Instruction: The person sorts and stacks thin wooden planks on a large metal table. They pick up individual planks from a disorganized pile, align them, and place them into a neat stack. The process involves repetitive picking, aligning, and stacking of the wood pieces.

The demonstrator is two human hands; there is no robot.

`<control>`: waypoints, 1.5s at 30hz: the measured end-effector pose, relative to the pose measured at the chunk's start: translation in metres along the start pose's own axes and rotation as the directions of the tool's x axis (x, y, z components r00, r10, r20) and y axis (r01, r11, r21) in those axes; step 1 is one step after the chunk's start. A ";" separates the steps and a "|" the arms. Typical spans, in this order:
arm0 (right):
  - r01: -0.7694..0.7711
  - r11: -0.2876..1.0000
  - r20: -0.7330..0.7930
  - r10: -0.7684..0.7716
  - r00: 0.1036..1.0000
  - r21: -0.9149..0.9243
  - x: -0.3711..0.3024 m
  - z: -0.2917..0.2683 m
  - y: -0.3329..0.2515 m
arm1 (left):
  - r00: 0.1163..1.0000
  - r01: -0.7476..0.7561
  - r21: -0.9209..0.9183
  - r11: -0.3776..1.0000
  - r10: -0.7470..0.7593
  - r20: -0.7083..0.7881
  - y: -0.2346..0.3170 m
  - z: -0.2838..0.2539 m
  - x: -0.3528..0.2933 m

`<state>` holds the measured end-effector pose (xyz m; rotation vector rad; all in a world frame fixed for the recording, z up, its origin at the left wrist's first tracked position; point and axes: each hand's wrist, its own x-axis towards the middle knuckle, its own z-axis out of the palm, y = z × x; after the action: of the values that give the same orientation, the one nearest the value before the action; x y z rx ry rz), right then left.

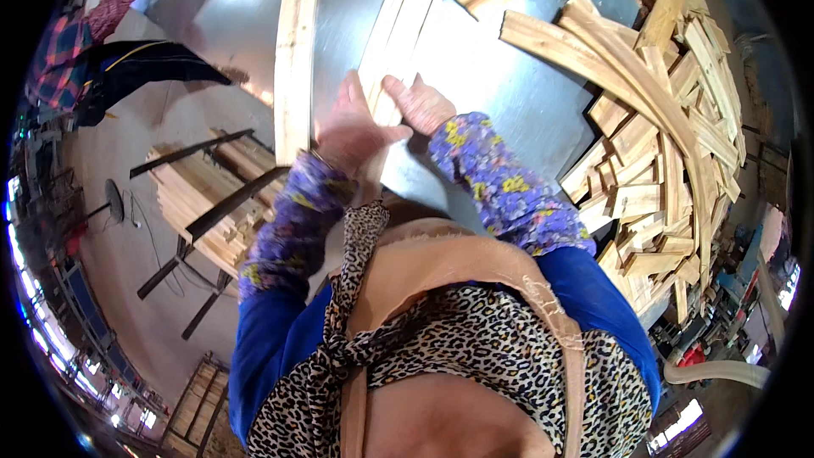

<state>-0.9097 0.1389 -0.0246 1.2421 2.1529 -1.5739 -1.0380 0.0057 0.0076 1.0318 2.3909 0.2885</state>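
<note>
Several narrow pale wooden strips (405,21) lie side by side on the shiny metal table (483,76), pointing away from me. My left hand (349,129) is closed about the left side of their near ends, its thumb reaching across to the right. From the right side my right hand (420,106) grips the same strips, its fingers partly hidden behind them. A wider wooden board (297,51) lies to the left of my left hand, apart from it. Purple flowered sleeves cover both my forearms.
A large heap of wooden offcuts (640,148) fills the table's right side, with long curved pieces on top. Stacked boards (208,203) sit in a dark metal rack at the left, below table height. Another person's plaid sleeve (64,64) shows at the far left.
</note>
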 end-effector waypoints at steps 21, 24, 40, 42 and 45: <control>0.220 0.503 -0.056 -0.477 0.877 -0.836 0.053 -0.220 0.067 | 0.949 -0.307 -0.036 0.951 0.304 -0.079 -0.005 -0.009 0.021; 0.137 0.558 -0.047 -0.303 0.952 -0.819 -0.056 -0.196 0.140 | 0.974 -0.229 0.065 0.971 0.228 0.017 -0.013 0.009 0.024; -0.390 0.919 -0.758 0.216 0.615 -0.056 0.149 -0.214 0.001 | 0.974 -0.223 0.086 0.971 0.225 -0.010 0.021 -0.006 0.002; -0.252 0.965 -0.736 0.115 0.667 -0.078 0.115 -0.225 0.040 | 0.965 -0.245 -0.209 0.947 0.259 0.046 0.006 -0.014 0.020; 0.309 0.634 -0.452 0.071 0.889 0.709 0.061 -0.226 0.100 | 0.933 0.040 -0.883 0.467 0.298 0.200 -0.005 -0.020 0.048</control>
<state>-0.8080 0.3719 -0.0363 1.8717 1.8076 -2.6737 -1.0794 0.0377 0.0046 0.6477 1.4558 1.1748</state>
